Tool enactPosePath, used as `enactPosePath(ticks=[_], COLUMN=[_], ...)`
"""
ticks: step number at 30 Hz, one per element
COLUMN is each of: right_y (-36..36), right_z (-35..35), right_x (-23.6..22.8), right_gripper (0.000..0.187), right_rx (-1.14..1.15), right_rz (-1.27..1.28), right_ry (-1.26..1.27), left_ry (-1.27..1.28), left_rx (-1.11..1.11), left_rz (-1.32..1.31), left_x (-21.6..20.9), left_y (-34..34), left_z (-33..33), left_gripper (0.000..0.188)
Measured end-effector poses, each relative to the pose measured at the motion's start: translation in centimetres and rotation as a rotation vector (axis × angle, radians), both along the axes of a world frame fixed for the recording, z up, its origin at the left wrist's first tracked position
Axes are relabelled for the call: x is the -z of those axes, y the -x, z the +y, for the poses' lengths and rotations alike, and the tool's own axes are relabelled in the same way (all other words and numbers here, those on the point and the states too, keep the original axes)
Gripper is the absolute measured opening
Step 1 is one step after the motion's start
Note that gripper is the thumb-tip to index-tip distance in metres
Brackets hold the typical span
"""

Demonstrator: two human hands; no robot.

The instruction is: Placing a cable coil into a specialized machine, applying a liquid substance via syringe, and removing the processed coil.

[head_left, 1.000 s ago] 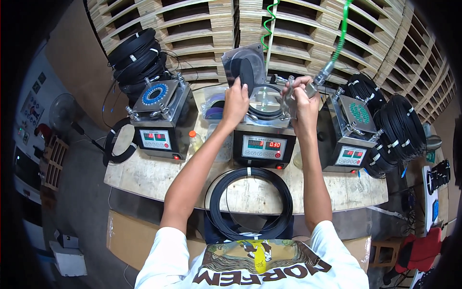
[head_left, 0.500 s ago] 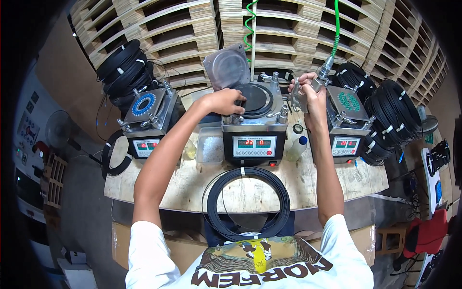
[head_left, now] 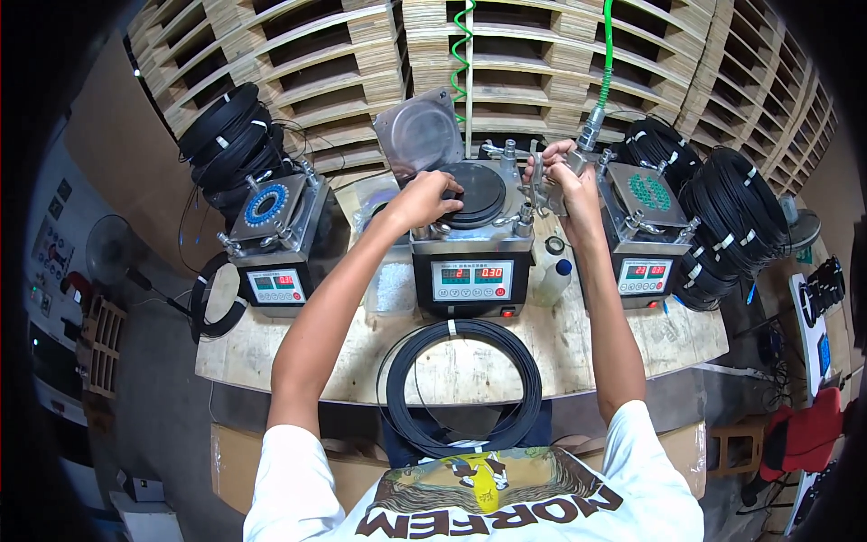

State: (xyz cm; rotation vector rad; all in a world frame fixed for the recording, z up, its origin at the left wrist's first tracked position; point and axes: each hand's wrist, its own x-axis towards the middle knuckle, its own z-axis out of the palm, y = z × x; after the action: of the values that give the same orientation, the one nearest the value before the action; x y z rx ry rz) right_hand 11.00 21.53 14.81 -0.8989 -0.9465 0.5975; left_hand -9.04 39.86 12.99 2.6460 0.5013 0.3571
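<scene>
My left hand [head_left: 424, 200] is at the left edge of a black round polishing pad [head_left: 479, 188] on top of the middle polishing machine [head_left: 472, 282]. Its thumb and fingers are bent against the pad's rim. In my right hand [head_left: 571, 176] is a metal air blow gun [head_left: 539, 172], raised beside the machine's right rear corner. A green coiled hose [head_left: 605, 86] runs up from the gun. Behind my left hand a square metal plate [head_left: 420, 135] with a round face leans upright. My palm and fingers hide part of the gun.
Similar machines stand at left [head_left: 278, 286] and right [head_left: 644, 271], one with a blue ring of connectors, one with green ones. Black cable coils [head_left: 741, 217] flank them; another coil [head_left: 395, 388] overhangs the front edge. A bottle [head_left: 553, 282] and a clear tub [head_left: 394, 289] flank the middle machine.
The blow gun in my right hand has shifted slightly left, toward the middle machine. My left hand stays at the pad's left rim. The whole view has shifted a little.
</scene>
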Motion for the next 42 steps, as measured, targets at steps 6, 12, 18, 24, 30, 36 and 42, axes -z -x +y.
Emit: enactPosePath(ticks=[6,12,18,24,30,36,42], right_y=[-0.1,-8.1,-12.7,-14.2,-15.0,-17.5,-12.7], right_z=[1.7,12.0,22.5,29.2,32.5,29.3,17.6], right_x=[-1.1,-2.9,-5.4,-2.4,2.0,3.9,4.0], right_gripper=[0.036,0.030,0.039,0.049,0.050,0.043,0.033], right_rx=[-0.040,0.002,0.242,0.506,0.467,0.398,0.232], right_rz=[-0.033,-0.653,-1.041,-0.827,-0.745,-0.758,-0.715], right_ry=[0.134,0.234,0.518,0.594,0.571,0.515,0.334], left_ry=[-0.046,0.231,0.171,0.284,0.269,0.268,0.319], left_rx=[0.106,-0.406,-0.588,-0.448,-0.441,-0.424,-0.360], left_rz=[-0.188,-0.738,-0.883,-0.552,-0.670,-0.637,-0.677], left_x=[0.4,1.4,4.9,7.3,8.3,9.2,8.4], left_y=[1.2,3.4,3.7,2.5,2.4,1.4,3.0], left_z=[1.0,2.3,5.8,7.9,7.8,8.1,8.0], left_gripper=[0.029,0.037,0.042,0.047,0.053,0.055,0.046])
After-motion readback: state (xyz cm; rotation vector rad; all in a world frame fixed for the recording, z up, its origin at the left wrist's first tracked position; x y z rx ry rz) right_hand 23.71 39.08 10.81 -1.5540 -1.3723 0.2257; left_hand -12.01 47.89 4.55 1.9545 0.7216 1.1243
